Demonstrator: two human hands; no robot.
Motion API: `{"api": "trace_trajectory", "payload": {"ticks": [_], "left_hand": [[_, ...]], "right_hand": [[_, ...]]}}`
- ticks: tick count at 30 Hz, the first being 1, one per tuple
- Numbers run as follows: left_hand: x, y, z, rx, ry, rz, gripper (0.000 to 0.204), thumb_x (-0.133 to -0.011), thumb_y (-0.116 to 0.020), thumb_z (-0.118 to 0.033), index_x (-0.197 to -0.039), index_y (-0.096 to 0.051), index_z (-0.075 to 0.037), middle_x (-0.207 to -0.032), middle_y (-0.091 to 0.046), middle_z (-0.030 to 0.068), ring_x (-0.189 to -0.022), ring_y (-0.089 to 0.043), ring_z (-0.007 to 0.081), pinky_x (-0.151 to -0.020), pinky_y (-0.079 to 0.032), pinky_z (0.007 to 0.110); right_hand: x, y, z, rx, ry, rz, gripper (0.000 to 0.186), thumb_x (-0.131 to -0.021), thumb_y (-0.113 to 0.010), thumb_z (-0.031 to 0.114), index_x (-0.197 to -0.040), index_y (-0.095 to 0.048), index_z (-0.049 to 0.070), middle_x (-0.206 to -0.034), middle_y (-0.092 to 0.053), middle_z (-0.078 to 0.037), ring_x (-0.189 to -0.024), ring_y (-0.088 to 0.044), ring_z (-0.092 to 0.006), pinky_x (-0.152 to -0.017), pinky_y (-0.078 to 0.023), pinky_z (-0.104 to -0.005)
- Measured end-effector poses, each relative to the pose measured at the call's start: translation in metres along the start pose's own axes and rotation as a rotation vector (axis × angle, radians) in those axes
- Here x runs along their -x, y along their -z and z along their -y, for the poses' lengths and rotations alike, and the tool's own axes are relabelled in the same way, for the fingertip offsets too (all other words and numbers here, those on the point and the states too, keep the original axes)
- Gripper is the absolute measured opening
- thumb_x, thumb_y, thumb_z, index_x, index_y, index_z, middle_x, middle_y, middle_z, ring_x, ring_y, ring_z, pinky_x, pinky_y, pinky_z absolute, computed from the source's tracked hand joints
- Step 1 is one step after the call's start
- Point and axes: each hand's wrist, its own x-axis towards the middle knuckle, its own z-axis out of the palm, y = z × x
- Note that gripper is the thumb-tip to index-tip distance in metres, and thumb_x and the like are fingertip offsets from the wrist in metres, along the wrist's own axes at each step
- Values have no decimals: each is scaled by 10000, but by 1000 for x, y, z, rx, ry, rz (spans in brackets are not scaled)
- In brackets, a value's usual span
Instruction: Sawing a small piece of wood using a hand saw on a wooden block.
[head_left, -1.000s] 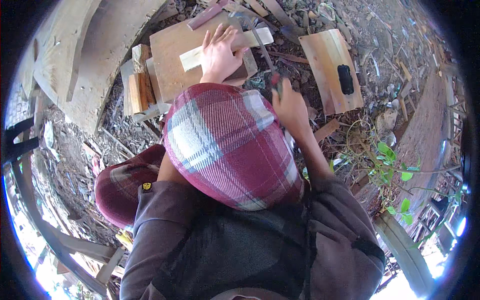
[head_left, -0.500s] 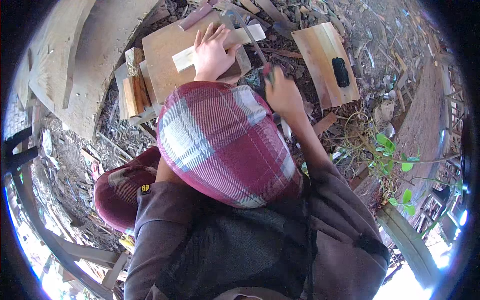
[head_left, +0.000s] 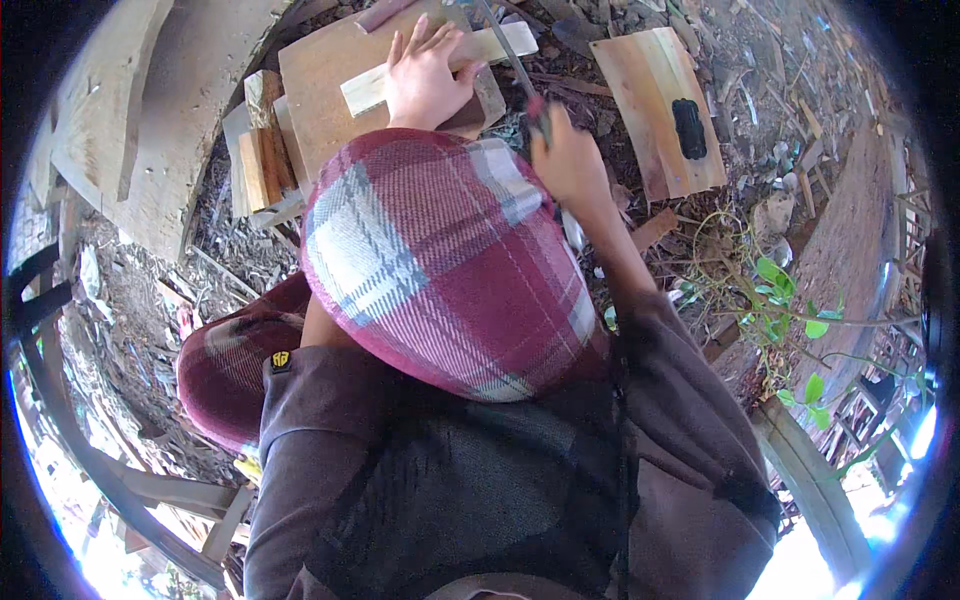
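Note:
My left hand point(head_left: 428, 85) lies flat with fingers spread, pressing on a pale wooden strip point(head_left: 365, 92). Beneath the strip is a brown square board point(head_left: 315, 70). My right hand point(head_left: 575, 165) is closed round the red and dark handle of a long, narrow metal tool point(head_left: 515, 65). Its thin shaft crosses over the strip near the right end, and its far tip is cut off by the top edge. Whether the shaft touches the strip I cannot tell. A plaid-covered knee point(head_left: 440, 260) hides the near edge of the board.
Right of my hands a light wooden panel point(head_left: 640, 85) carries a black oblong case point(head_left: 688, 130). Small wood blocks point(head_left: 263, 165) sit left of the board, beside large planks point(head_left: 190, 110). Wood scraps litter the ground, and a leafy plant point(head_left: 775, 285) grows at the right.
The whole scene sits slightly higher in the picture, and the tool's far end has gone out past the top edge. Both hands keep the same hold.

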Motion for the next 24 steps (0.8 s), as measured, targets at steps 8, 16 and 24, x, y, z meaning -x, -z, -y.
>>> {"api": "trace_trajectory", "payload": {"ticks": [8, 16, 24], "left_hand": [[-9, 24, -9, 81, -10, 91, 468, -843, -659, -271, -1242, -628, -29, -1343, -590, 114, -1390, -399, 274, -1167, -270, 457], [-1, -8, 1, -23, -35, 30, 489, -849, -695, -406, -1281, -629, -187, -1364, -590, -3, -1380, -426, 221, -1174, -277, 469], [-6, 6, 6, 17, -108, 80, 493, -870, -643, -301, -1278, -605, -29, -1351, -586, 116, -1393, -395, 276, -1175, -257, 456]], "right_hand": [[-10, 14, 15, 109, 22, -4, 286, -885, -533, 220, -1100, -506, 32, -853, -662, -299, -819, -647, -503, -747, -516, -576], [10, 24, 13, 82, -131, 101, 334, -878, -559, 240, -1155, -498, 63, -865, -661, -302, -854, -642, -502, -760, -509, -585], [-40, 7, 15, 67, 20, -11, 340, -854, -567, 230, -1148, -532, 63, -879, -666, -299, -872, -654, -491, -769, -519, -580]]}}
